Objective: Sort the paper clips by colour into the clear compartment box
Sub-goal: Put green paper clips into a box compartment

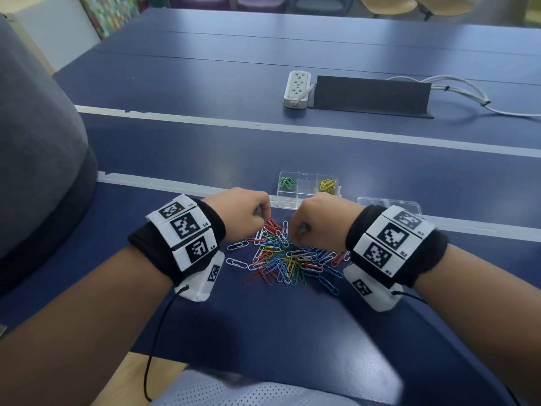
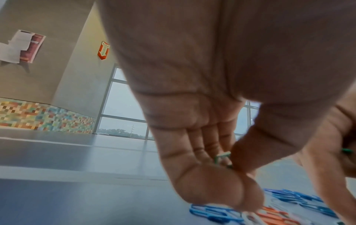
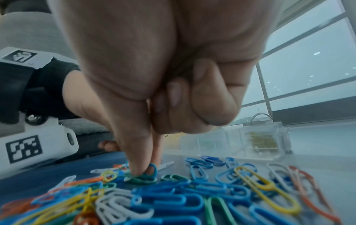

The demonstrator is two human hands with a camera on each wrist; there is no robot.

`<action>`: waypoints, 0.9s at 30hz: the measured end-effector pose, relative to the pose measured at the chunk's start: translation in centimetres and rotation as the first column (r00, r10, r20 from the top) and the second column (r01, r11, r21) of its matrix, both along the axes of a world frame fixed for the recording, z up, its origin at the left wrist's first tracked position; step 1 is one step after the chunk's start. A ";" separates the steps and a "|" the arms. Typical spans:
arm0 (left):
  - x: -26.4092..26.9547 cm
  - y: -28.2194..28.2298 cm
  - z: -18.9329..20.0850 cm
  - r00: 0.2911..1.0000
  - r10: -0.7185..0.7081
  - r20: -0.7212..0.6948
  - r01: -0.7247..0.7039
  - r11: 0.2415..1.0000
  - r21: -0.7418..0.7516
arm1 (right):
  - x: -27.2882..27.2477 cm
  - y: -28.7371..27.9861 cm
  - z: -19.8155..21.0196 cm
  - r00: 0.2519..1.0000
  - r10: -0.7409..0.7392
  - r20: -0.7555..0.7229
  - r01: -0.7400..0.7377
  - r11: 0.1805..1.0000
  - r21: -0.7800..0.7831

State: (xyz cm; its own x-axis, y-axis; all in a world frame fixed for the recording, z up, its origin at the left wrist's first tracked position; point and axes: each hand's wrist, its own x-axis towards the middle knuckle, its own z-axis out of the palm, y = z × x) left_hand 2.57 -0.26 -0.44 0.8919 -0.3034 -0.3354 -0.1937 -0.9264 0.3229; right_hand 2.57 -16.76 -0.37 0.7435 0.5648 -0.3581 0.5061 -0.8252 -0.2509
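Green and yellow clips sit in the box (image 1: pixel 308 187); most of the pile (image 1: pixel 288 257) remains; left hand (image 1: pixel 241 211) and right hand (image 1: pixel 317 219) each pinch green clips

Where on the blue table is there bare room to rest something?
Bare: table between pile of clips and near edge; also between white tape line and compartment box. Crowded: the pile, under left hand and right hand.

Blue worktop (image 1: pixel 292 332) crossed by pale tape; tall windows (image 2: pixel 123 106) let in grey daylight beside a mosaic-tiled wall (image 2: pixel 44 117).
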 end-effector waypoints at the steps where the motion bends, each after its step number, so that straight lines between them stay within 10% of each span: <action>1: 0.0 -0.2 -0.1 1.000 -0.008 -0.003 0.008 1.000 0.004 | 0.0 -0.1 0.1 1.000 -0.002 0.003 0.002 1.000 0.011; 16: 0.7 -0.8 -1.0 0.975 -0.218 0.040 0.211 0.969 0.129 | 0.4 -1.4 -0.7 0.987 -0.160 0.010 0.160 0.987 -0.001; 27: 0.5 -0.6 -0.7 0.993 -0.113 0.033 0.114 0.993 -0.026 | 0.1 -0.7 -0.9 0.998 -0.041 0.054 0.043 0.998 -0.036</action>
